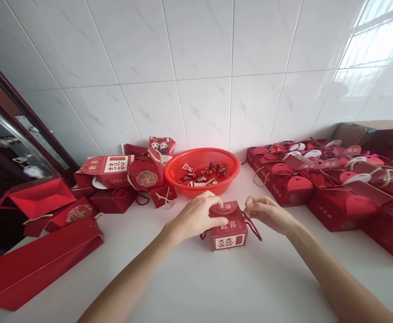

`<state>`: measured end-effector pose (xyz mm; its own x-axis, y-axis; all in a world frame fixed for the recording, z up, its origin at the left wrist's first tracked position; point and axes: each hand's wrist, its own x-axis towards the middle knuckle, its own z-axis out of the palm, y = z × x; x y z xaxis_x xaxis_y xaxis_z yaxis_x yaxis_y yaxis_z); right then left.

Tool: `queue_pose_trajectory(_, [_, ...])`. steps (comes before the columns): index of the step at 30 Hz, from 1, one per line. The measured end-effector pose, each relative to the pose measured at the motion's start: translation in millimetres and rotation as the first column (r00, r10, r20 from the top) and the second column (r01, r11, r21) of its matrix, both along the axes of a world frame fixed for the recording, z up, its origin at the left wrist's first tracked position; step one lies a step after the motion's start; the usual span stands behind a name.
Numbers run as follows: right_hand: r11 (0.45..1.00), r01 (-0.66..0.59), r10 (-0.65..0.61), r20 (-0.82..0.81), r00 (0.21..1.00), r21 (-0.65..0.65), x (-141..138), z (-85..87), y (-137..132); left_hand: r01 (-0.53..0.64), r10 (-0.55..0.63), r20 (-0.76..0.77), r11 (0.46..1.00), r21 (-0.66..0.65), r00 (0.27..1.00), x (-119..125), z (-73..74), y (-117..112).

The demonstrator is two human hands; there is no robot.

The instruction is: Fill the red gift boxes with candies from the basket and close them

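Observation:
A small red gift box (229, 230) with white characters stands on the white counter (196, 278) in front of me. My left hand (196, 216) rests over its top left, fingers curled on the round flap. At the box's right side, my right hand (267, 211) pinches the red cord handle (253, 225). Behind the box sits a red plastic basket (203, 170) holding several wrapped candies (203, 175).
Several folded red boxes and bags (115, 179) lie at the left, with a long flat red bag (41, 264) near the counter's edge. Rows of closed red boxes (334, 188) fill the right side. A cardboard carton (374, 132) stands at the far right. A white tiled wall rises behind.

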<state>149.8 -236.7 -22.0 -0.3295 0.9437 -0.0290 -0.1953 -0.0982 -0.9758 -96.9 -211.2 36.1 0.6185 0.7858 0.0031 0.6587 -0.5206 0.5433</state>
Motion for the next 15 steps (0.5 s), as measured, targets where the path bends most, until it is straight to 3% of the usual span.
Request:
queue_pose_trajectory(9, [0.983, -0.185, 0.185, -0.019, 0.983, -0.009, 5.7, -1.7, -2.3, 0.059, -0.056, 0.022, 0.985, -0.161, 0.998, -1.1, 1.5, -1.0])
queue_pose_trajectory(15, [0.961, -0.274, 0.272, 0.058, 0.961, 0.035, 9.6, -1.2, -3.0, 0.066, -0.061, 0.042, 0.988, -0.138, 0.997, -1.3, -5.7, 2.3])
